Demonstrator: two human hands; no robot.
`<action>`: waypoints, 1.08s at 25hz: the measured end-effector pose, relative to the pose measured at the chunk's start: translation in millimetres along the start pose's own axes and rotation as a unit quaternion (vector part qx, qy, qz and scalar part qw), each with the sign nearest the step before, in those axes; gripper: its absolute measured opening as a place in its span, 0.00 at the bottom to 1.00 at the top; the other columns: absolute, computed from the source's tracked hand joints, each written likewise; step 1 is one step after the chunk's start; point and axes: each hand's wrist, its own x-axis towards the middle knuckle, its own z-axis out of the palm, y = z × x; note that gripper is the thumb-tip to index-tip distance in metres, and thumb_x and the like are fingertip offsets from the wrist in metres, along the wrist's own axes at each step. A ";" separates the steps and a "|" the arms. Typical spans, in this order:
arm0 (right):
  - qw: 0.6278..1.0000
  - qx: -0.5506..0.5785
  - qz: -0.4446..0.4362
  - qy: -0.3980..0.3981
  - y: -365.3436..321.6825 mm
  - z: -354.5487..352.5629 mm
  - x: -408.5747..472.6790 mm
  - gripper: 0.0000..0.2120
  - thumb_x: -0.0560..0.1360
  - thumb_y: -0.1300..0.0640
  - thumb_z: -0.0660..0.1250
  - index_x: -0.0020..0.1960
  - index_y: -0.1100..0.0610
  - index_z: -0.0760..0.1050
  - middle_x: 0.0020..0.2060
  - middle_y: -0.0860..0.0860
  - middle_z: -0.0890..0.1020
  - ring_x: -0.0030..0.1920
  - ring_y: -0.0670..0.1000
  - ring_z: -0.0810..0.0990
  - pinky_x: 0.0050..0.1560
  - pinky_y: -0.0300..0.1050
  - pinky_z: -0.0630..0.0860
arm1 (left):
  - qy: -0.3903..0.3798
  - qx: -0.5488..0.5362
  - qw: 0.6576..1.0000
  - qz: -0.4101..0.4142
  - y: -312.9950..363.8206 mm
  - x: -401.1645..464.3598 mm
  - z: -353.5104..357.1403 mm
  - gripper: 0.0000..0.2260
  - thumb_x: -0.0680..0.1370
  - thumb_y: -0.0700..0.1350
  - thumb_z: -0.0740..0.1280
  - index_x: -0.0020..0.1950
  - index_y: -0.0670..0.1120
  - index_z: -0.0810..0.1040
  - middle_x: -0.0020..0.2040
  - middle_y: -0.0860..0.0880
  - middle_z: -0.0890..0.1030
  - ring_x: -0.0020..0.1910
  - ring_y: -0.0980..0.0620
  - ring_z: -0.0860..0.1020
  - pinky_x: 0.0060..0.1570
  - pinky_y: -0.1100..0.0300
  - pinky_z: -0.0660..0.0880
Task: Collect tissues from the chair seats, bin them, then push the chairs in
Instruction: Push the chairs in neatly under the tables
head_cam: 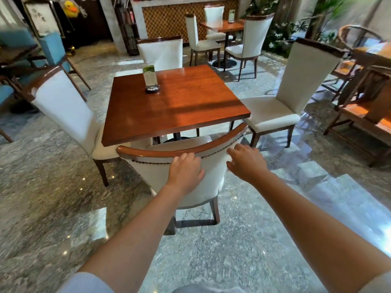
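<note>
A white padded chair (pixel 152 166) with a curved wooden top rail stands right in front of me, its seat partly under the square wooden table (pixel 190 102). My left hand (pixel 185 173) lies flat against the chair's back just below the rail, fingers apart. My right hand (pixel 246 160) hovers at the right edge of the backrest, fingers spread and holding nothing. The chair on the right (pixel 273 112) stands pulled out with a bare seat. The left chair (pixel 63 108) and the far chair (pixel 161 52) sit close to the table. No tissue shows on any seat I can see.
A menu stand on a black base (pixel 151 79) sits on the table. Another table with white chairs (pixel 222 26) stands at the back. Dark wooden furniture (pixel 364 106) lines the right side and blue chairs (pixel 53 49) the left. The marble floor is glossy.
</note>
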 end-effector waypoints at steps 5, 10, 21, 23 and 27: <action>0.999 -0.004 0.036 0.025 31.6 -6.3 -29.3 0.12 0.75 0.53 0.61 0.55 0.58 0.73 0.52 0.56 0.79 0.53 0.58 0.77 0.53 0.55 0.74 | 0.007 0.005 0.999 0.040 45.8 13.0 2.5 0.16 0.77 0.53 0.57 0.56 0.44 0.75 0.53 0.46 0.77 0.54 0.46 0.73 0.53 0.52 0.68; 0.997 -0.025 0.060 0.038 88.9 -17.1 -38.6 0.12 0.74 0.51 0.61 0.54 0.57 0.72 0.50 0.55 0.79 0.51 0.58 0.77 0.51 0.53 0.74 | 0.034 -0.012 0.995 0.089 104.8 44.2 0.6 0.15 0.77 0.53 0.58 0.57 0.45 0.74 0.53 0.46 0.78 0.54 0.46 0.74 0.55 0.51 0.67; 0.993 -0.061 0.100 0.021 315.4 -36.7 -33.8 0.15 0.74 0.51 0.61 0.58 0.56 0.71 0.53 0.56 0.78 0.55 0.59 0.75 0.51 0.51 0.71 | 0.064 -0.039 0.990 0.121 297.5 182.8 45.4 0.11 0.73 0.50 0.63 0.47 0.43 0.76 0.44 0.44 0.78 0.45 0.42 0.76 0.45 0.52 0.69; 0.993 -0.061 0.104 0.018 352.4 -33.7 -29.8 0.16 0.73 0.50 0.62 0.59 0.56 0.71 0.54 0.56 0.77 0.55 0.59 0.76 0.51 0.50 0.71 | 0.064 -0.046 0.989 0.122 322.6 209.6 55.7 0.13 0.74 0.51 0.63 0.50 0.44 0.77 0.46 0.44 0.79 0.48 0.42 0.76 0.48 0.51 0.70; 0.990 -0.060 0.126 0.014 429.0 -23.0 -4.5 0.15 0.73 0.51 0.62 0.57 0.57 0.71 0.52 0.56 0.78 0.54 0.59 0.76 0.51 0.51 0.71 | 0.073 -0.048 0.987 0.135 367.7 278.9 82.9 0.18 0.74 0.53 0.61 0.59 0.45 0.74 0.51 0.45 0.79 0.54 0.43 0.75 0.54 0.51 0.68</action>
